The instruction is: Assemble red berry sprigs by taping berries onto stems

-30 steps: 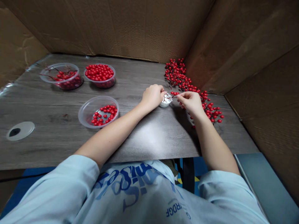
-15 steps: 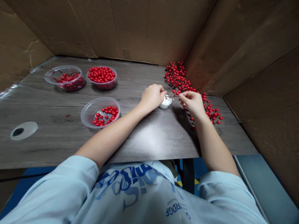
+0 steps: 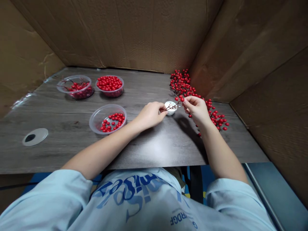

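Two hands pinch one red berry twig (image 3: 173, 106): the left hand (image 3: 151, 115) at its bare end, the right hand (image 3: 196, 110) by its berries, just above a small white cup (image 3: 171, 111); a short, close grip keeps it steady.

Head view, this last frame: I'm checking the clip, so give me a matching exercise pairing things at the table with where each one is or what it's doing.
Things:
1. left hand
2. right hand
3. small white cup
4. heap of red berry sprigs

Places or actions:
A. along the right of the tabletop, by the cardboard wall
B. pinching the berried end of a sprig
C. between the two hands
D. at that sprig's bare twig end

Pairs: 1-D, 2-B, 3-C, 4-A
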{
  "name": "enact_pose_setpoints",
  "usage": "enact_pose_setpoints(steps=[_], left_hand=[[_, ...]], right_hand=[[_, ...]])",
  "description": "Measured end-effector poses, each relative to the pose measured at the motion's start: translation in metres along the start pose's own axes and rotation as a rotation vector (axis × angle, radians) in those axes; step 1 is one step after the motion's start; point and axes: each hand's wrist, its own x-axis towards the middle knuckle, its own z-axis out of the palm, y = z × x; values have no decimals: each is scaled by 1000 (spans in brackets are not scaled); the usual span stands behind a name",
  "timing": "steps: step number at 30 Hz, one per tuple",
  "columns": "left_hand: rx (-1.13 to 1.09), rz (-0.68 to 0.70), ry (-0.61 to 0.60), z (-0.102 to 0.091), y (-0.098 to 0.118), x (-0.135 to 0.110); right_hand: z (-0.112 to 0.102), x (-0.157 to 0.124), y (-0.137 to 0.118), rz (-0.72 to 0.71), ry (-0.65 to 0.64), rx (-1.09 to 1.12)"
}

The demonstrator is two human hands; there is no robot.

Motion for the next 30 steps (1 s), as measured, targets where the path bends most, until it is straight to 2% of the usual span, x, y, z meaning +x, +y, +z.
enact_pose_setpoints(steps=[7,11,16,25,30], left_hand=[[-62,-2,85,-2,1,-15],[-78,-1,26,1,-3,-18],[-216,-7,-17,10,-12,-21],[-448,-34,118,22,-24,-28],[-533,-63,219,30,-29,-25]], right_hand=[[8,-5,-2,-16,-25,-48],[12,-6,-8,-25,-65,-84],[18,-3,-19,-41,-137,-108],[21,-1,-25,-30,-163,-127],[25,3,-35,-47,-120,-188]])
